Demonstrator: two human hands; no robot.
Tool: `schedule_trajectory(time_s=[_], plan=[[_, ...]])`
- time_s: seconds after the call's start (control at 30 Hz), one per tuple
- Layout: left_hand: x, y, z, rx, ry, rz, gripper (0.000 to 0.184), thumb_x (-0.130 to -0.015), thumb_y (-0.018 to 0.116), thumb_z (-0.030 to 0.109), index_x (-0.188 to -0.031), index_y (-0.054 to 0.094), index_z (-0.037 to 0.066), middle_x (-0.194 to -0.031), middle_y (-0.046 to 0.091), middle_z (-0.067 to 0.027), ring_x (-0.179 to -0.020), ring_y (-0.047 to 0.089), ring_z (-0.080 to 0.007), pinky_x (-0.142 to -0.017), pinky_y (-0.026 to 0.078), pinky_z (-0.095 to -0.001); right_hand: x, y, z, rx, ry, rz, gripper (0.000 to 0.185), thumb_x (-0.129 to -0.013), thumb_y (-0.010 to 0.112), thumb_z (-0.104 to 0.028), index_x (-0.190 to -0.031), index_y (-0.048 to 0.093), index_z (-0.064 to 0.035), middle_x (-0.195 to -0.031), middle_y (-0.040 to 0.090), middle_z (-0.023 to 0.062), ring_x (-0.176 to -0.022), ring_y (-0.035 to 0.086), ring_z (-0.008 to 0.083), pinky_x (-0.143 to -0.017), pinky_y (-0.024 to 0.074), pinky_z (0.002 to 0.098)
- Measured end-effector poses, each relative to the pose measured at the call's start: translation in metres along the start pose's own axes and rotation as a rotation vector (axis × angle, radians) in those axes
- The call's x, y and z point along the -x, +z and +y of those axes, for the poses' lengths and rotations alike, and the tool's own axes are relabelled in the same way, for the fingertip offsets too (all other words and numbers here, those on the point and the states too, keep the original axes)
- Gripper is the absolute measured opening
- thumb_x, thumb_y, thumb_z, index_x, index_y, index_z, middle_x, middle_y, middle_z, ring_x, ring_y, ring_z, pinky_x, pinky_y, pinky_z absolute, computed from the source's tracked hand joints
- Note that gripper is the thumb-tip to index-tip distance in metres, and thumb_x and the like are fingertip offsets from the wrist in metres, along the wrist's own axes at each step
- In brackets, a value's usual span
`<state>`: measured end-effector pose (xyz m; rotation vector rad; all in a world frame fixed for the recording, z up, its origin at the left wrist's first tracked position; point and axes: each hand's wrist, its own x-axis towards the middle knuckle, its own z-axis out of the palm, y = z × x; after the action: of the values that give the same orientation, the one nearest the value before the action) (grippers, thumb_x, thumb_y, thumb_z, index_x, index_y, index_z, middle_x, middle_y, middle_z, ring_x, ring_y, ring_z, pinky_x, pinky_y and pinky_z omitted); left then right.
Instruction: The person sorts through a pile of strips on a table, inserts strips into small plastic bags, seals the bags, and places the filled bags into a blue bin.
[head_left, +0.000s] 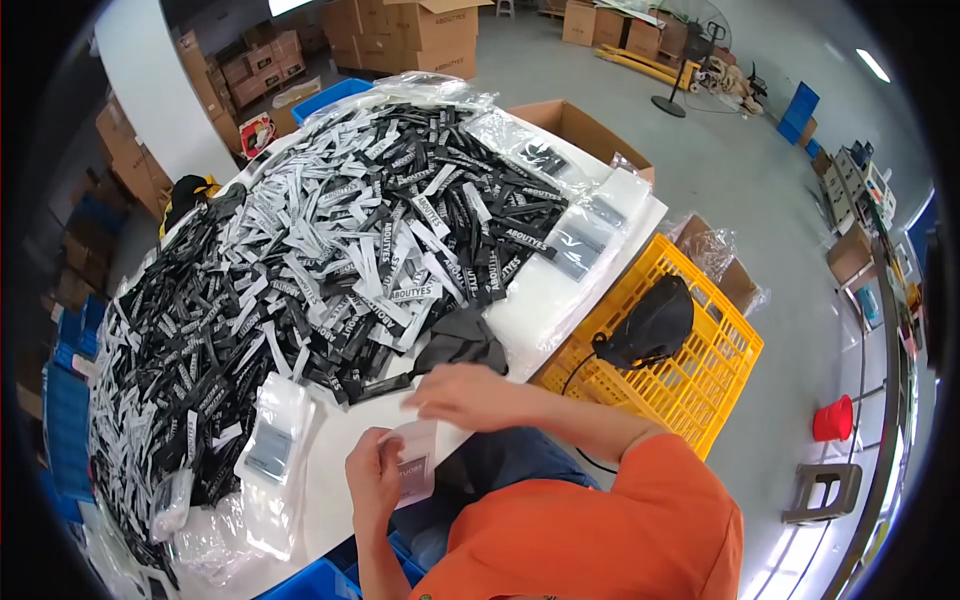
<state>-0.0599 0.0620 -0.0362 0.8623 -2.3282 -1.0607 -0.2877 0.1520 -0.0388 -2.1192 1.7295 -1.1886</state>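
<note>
My left hand [372, 482] is closed on the edge of a small translucent plastic bag [416, 468] with a printed panel, held at the table's front edge over my lap. Just above the bag is my right hand [462, 397], its fingers drawn together and pointing left; whether anything is between them is hidden. Beyond that hand lies a crumpled dark grey cloth [465, 340]. A large heap of black and white printed straps [350, 240] marked ABOUTYES covers most of the white table [345, 430].
Stacks of clear bags lie at left [270, 465] and right [590, 235]. A yellow crate [715, 385] with a black bag [650, 325] on it stands to the right. Behind are an open carton [570, 130] and a floor fan [685, 75]; a red bucket [833, 418] and stool [825, 492] are far right.
</note>
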Motion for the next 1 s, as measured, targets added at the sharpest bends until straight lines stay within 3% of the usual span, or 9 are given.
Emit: schedule_trajectory(time_s=[0.17, 0.27, 0.33, 0.47, 0.57, 0.63, 0.73, 0.87, 1.0], plan=[[0.008, -0.01, 0.002, 0.0, -0.01, 0.038, 0.005, -0.094, 0.061, 0.002, -0.096, 0.064, -0.001, -0.086, 0.069, -0.0127, -0.072, 0.068, -0.0243, -0.064, 0.052, -0.0337, -0.017, 0.003, -0.012, -0.101, 0.07, -0.231, 0.015, -0.088, 0.071, -0.023, -0.086, 0.076, -0.0096, -0.081, 0.071, 0.0061, -0.077, 0.068, 0.0296, -0.069, 0.0537, 0.0417], [0.011, -0.005, 0.026, -0.238, 0.318, 0.346, 0.008, -0.087, 0.067, -0.001, -0.094, 0.064, 0.0, -0.104, 0.066, -0.0144, -0.083, 0.068, -0.0291, -0.063, 0.052, -0.0364, -0.021, 0.009, -0.011, -0.415, 0.173, -0.282, 0.02, -0.087, 0.072, -0.025, -0.08, 0.076, -0.0067, -0.073, 0.072, 0.0066, -0.065, 0.067, 0.0235, -0.062, 0.0524, 0.0374], [0.021, -0.001, 0.001, -0.071, 0.108, 0.205, 0.012, -0.083, 0.071, -0.001, -0.091, 0.063, 0.001, -0.109, 0.063, -0.0148, -0.089, 0.066, -0.0316, -0.065, 0.053, -0.038, -0.019, 0.021, -0.013, -0.629, 0.268, -0.321, 0.022, -0.088, 0.073, -0.026, -0.079, 0.075, -0.0056, -0.069, 0.072, 0.0054, -0.061, 0.066, 0.0177, -0.058, 0.0511, 0.0338], [0.02, -0.015, -0.006, -0.174, 0.391, 0.192, 0.009, -0.083, 0.07, 0.0, -0.091, 0.066, 0.003, -0.104, 0.061, -0.0143, -0.085, 0.066, -0.0278, -0.066, 0.052, -0.0359, -0.018, 0.032, -0.015, -0.93, 0.466, -0.396, 0.023, -0.092, 0.072, -0.025, -0.083, 0.076, -0.0043, -0.07, 0.07, 0.0006, -0.063, 0.064, 0.01, -0.058, 0.0503, 0.0284], [0.022, -0.01, -0.008, 0.188, 0.058, 0.208, 0.007, -0.081, 0.069, -0.002, -0.087, 0.065, 0.001, -0.1, 0.06, -0.0136, -0.087, 0.063, -0.0261, -0.063, 0.051, -0.0341, -0.025, 0.035, -0.018, -1.054, 0.54, -0.314, 0.026, -0.098, 0.059, -0.008, -0.119, 0.074, -0.0058, -0.103, 0.072, 0.0039, -0.08, 0.063, 0.0088, -0.069, 0.0526, 0.0251], [0.016, -0.007, -0.007, 0.323, -0.149, 0.218, 0.008, -0.084, 0.07, 0.004, -0.084, 0.064, 0.0, -0.099, 0.059, -0.0105, -0.091, 0.061, -0.0233, -0.072, 0.05, -0.0321, -0.032, 0.03, -0.022, -0.852, 0.208, -0.271, 0.034, -0.092, 0.069, -0.005, -0.125, 0.073, -0.0113, -0.131, 0.062, 0.0051, -0.106, 0.063, 0.0143, -0.083, 0.0538, 0.0309], [0.021, 0.003, -0.021, 0.66, -0.194, 0.203, 0.012, -0.089, 0.071, 0.01, -0.094, 0.069, -0.001, -0.107, 0.061, -0.0071, -0.108, 0.057, -0.0181, -0.093, 0.045, -0.0301, -0.022, 0.069, -0.016, -1.169, 0.334, -0.133, 0.004, -0.091, 0.072, -0.003, -0.095, 0.071, -0.0044, -0.106, 0.071, 0.004, -0.093, 0.067, 0.0139, -0.074, 0.0519, 0.0255], [0.031, -0.004, -0.024, 1.259, -0.561, 0.212, 0.025, -0.098, 0.068, 0.019, -0.118, 0.066, 0.005, -0.125, 0.06, -0.009, -0.119, 0.056, -0.019, -0.098, 0.049, -0.0331, -0.015, 0.088, -0.025, -1.708, 0.645, -0.274, 0.01, -0.103, 0.062, -0.014, -0.099, 0.059, -0.005, -0.075, 0.058, -0.0016, -0.059, 0.049, 0.0076, -0.054, 0.0386, 0.0233], [0.045, -0.003, -0.055, 1.42, -0.531, 0.207, 0.059, -0.092, 0.076, 0.044, -0.132, 0.061, 0.003, -0.125, 0.063, -0.007, -0.119, 0.059, -0.0183, -0.099, 0.05, -0.0349, -0.023, 0.104, -0.019, -1.359, 0.592, -0.261, 0.015, -0.105, 0.058, -0.02, -0.102, 0.06, -0.0057, -0.076, 0.059, 0.0032, -0.063, 0.056, 0.0147, -0.058, 0.0444, 0.0301]])
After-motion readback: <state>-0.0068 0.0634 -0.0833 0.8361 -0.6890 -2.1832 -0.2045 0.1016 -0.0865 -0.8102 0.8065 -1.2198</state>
